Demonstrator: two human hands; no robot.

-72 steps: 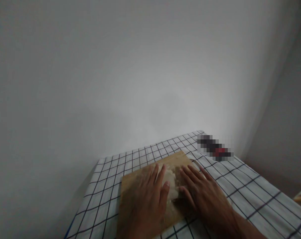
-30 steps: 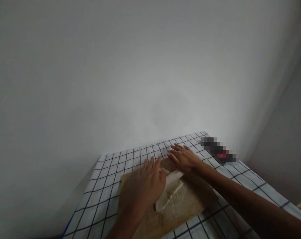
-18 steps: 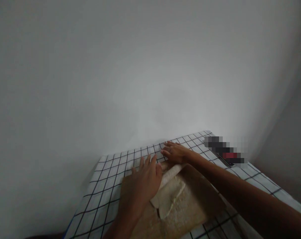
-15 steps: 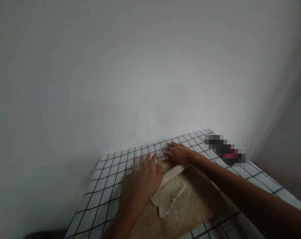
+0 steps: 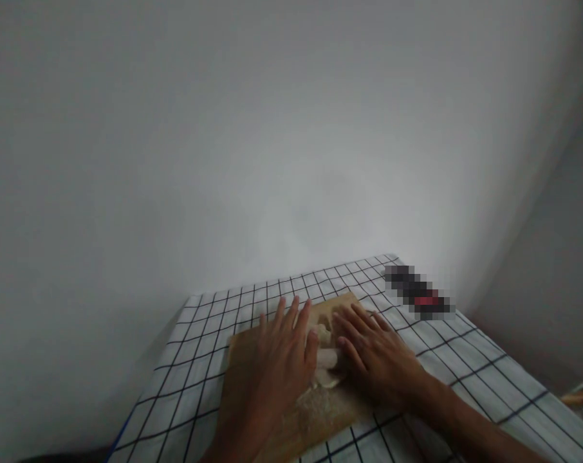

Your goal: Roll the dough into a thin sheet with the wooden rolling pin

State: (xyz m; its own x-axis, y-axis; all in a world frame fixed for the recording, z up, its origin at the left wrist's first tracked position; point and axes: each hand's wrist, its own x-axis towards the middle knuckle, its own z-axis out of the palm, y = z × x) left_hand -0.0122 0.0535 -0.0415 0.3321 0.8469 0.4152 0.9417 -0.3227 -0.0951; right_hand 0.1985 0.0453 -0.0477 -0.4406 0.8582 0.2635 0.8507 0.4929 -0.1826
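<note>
A checked cloth (image 5: 190,360) covered the table at the left, and a wooden board (image 5: 323,424) lay on it towards the near side. The left hand (image 5: 284,350) was over the board, palm down, its fingers stretched and spread rather than curled around anything; what lay under the palm was hidden. Between the hands, on the middle of the board, a pale roller (image 5: 327,358) crossed the flattened dough (image 5: 326,379), which showed on its near and far sides. The dough looked soft, light and easily torn, best lifted with flat fingers under its edge; the roller seemed stiff, perhaps slippery with flour, and best held at its two ends. The right hand (image 5: 378,360) lay flat at the roller's right end, fingers extended and closer together, its contact underneath unclear. Farther right was a pixelated dark object (image 5: 419,294).
</note>
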